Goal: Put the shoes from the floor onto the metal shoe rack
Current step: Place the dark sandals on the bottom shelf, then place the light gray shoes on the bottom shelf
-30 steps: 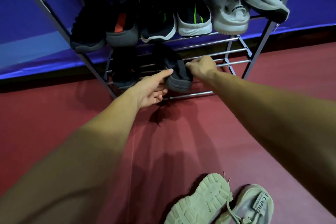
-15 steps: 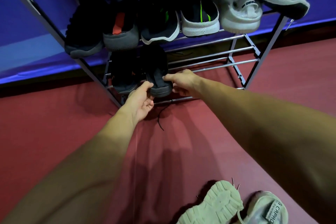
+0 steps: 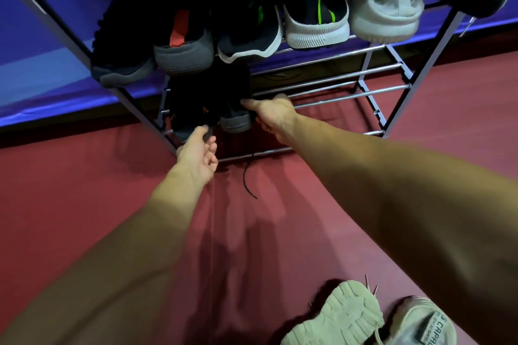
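Note:
A black shoe with a grey sole (image 3: 234, 112) sits on the lower shelf of the metal shoe rack (image 3: 350, 74), beside another black shoe (image 3: 186, 109) to its left. My right hand (image 3: 276, 116) grips the grey-soled shoe from its right side, thumb lying along the upper. My left hand (image 3: 200, 154) hovers just below and in front of the two shoes, fingers loosely curled, thumb touching the left shoe's heel. A black lace (image 3: 249, 182) hangs from the shelf onto the floor. Two pale shoes (image 3: 339, 316) lie on the red floor at the bottom right, one sole up.
The upper shelf holds several shoes: black ones (image 3: 123, 45) at left, green-striped ones (image 3: 314, 14) in the middle, grey-white ones (image 3: 384, 5) at right. The lower shelf's right half shows bare rods (image 3: 364, 92). A blue wall (image 3: 42, 70) stands behind the rack.
The grey-soled black shoe has slid left along the lower shelf to sit next to the other black shoe. My left hand has dropped back from it; my right hand still holds it.

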